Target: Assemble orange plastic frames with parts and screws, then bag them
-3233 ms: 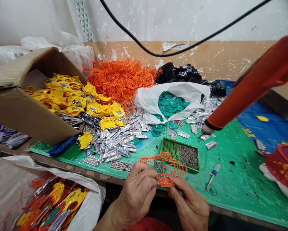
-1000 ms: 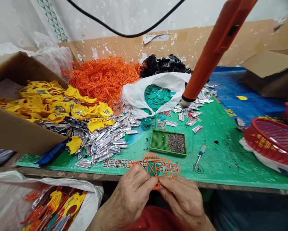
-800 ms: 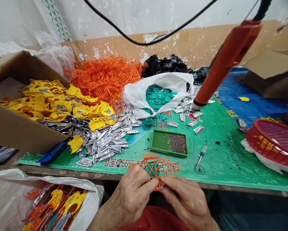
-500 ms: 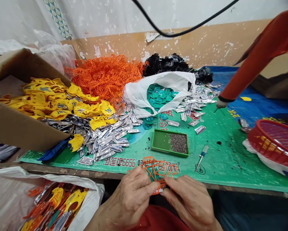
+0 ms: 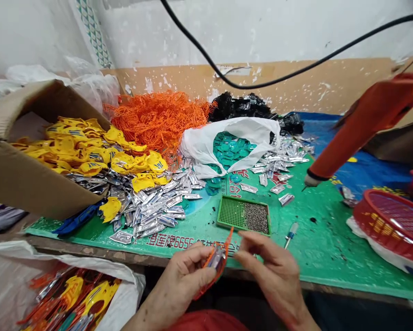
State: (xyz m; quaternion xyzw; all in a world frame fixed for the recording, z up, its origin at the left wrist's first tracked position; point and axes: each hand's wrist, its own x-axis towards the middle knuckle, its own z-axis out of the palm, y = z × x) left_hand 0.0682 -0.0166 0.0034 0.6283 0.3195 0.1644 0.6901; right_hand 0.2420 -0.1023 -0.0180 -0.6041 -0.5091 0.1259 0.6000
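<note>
Since the frame half a second earlier, the orange frame point(image 5: 229, 241) has turned edge-on, and the right hand point(image 5: 273, 266) has come off it. The orange frame is in front of the near edge of the green tabletop point(image 5: 330, 257), above the person's lap, tilted, with its upper tip near the green tray point(image 5: 232, 213).

The left hand point(image 5: 187, 273) pinches it between thumb and curled fingers; a silver piece point(image 5: 216, 259) lies against its side. The right hand is just beside it, thumb and fingers bent toward each other; whether anything small is between them cannot be told.

Handling: the part appears to be thin moulded plastic, light and springy, with slender bars likely to bend or snap under twisting. Grip should be at the lower part, near the silver piece, with light pressure; the smooth silver piece may slide.

Beyond it, the green tray holds small metal parts point(image 5: 256, 218). A small screwdriver point(image 5: 291, 232) lies to its right; a red-orange power tool point(image 5: 356, 126) hangs further right. Behind are a white bag point(image 5: 199, 142) of teal pieces point(image 5: 232, 149) and an orange heap point(image 5: 161, 115).
</note>
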